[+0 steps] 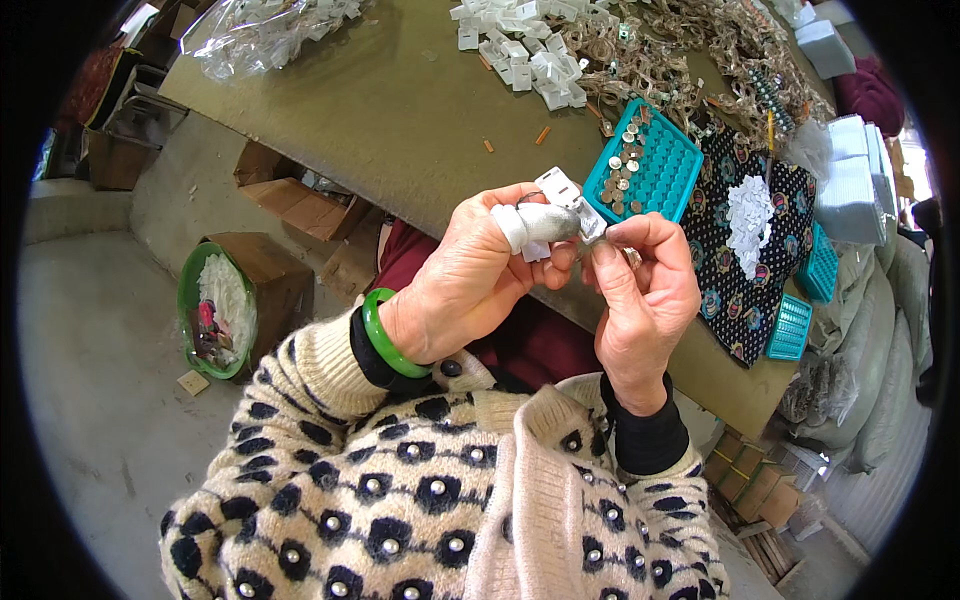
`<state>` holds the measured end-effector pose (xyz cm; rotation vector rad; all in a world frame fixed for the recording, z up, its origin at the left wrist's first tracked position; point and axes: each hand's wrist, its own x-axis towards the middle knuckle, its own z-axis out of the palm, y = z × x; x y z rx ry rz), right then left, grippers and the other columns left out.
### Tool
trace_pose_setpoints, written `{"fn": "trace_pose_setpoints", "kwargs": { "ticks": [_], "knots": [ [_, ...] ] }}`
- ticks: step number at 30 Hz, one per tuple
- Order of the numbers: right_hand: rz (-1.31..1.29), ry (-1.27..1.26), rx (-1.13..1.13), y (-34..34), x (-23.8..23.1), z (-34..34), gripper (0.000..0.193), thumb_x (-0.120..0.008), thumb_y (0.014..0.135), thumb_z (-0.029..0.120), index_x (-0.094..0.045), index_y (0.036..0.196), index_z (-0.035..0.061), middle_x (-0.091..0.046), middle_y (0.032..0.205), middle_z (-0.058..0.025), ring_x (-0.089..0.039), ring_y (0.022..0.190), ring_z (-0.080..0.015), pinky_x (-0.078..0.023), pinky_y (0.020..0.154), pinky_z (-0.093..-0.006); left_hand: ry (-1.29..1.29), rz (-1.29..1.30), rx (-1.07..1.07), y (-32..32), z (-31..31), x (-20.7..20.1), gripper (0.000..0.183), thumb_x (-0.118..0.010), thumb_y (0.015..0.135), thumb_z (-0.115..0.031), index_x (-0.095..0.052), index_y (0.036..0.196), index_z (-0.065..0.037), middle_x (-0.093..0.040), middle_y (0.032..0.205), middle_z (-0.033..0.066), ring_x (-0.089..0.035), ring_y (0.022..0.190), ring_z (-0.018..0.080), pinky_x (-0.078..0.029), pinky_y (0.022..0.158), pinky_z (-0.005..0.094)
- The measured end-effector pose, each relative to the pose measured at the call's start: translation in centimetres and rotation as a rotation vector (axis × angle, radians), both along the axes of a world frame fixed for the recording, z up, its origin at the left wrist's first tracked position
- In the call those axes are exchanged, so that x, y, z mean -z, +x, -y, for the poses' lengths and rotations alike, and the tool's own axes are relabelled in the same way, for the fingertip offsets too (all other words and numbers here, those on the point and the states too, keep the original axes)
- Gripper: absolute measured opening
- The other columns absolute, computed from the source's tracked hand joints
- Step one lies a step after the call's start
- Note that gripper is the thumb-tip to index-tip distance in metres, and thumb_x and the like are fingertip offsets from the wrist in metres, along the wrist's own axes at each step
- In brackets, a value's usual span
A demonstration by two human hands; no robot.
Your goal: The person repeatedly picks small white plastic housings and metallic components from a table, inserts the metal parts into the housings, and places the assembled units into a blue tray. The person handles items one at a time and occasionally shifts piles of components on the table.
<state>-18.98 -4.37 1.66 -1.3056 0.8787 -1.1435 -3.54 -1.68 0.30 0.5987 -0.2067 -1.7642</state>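
My left hand (445, 280), wearing a green bangle, is closed around a small white plastic case (557, 185) with slots in it. A white cover, smudged grey at its tip, wraps the left thumb (535, 226), which presses on the case. My right hand (648, 305) meets it at the case's lower right end, thumb and fingers pinched together. Whatever lies between the right fingertips is mostly hidden; a small shiny bit shows there. Just beyond the hands, a teal tray (672, 165) with rows of hollows holds several small round metal discs (622, 178).
White plastic cases (525, 60) are heaped at the table's far side, beside tangled wired parts (650, 65). White paper bits (748, 225) lie on a dark patterned cloth (725, 290) at right. More teal trays (790, 328) sit there. A green-rimmed basket (190, 310) stands on the floor at left.
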Motion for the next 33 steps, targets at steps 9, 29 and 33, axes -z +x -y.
{"fn": "trace_pose_setpoints", "kwargs": {
  "ticks": [9, 29, 33],
  "knots": [
    [0.022, 0.107, 0.046, 0.7, -0.4, -0.6, 0.012, -0.062, 0.092, -0.004, -0.055, 0.102, -0.001, -0.056, 0.086, -0.0023, -0.051, 0.069, -0.0053, -0.044, 0.066, -0.0182, -0.081, 0.157, -0.085, 0.7, -0.1, 0.5, 0.036, -0.071, 0.089, -0.014, -0.061, 0.12, 0.001, -0.066, 0.094, 0.0055, -0.063, 0.078, 0.0114, -0.051, 0.068, 0.0229],
    [-0.364, -0.288, 0.054, 1.4, 0.0, -0.4, 0.01, -0.063, 0.084, -0.005, -0.055, 0.088, -0.0007, -0.057, 0.078, -0.0041, -0.049, 0.061, -0.0103, -0.041, 0.057, -0.0227, -0.24, 0.694, -0.431, -0.1, -0.8, 0.1, 0.037, -0.074, 0.083, -0.003, -0.062, 0.117, 0.001, -0.065, 0.093, 0.0015, -0.058, 0.075, 0.0059, -0.048, 0.063, 0.0196],
    [-0.446, -0.431, 0.126, 2.0, 0.3, -0.6, 0.01, -0.062, 0.084, -0.004, -0.054, 0.085, 0.001, -0.054, 0.075, -0.0047, -0.048, 0.059, -0.0112, -0.041, 0.054, -0.0244, -0.341, 1.068, -0.526, -0.3, -1.0, 0.0, 0.034, -0.075, 0.08, -0.002, -0.063, 0.112, 0.001, -0.063, 0.088, -0.0013, -0.056, 0.075, 0.003, -0.046, 0.065, 0.018]
  ]
}}
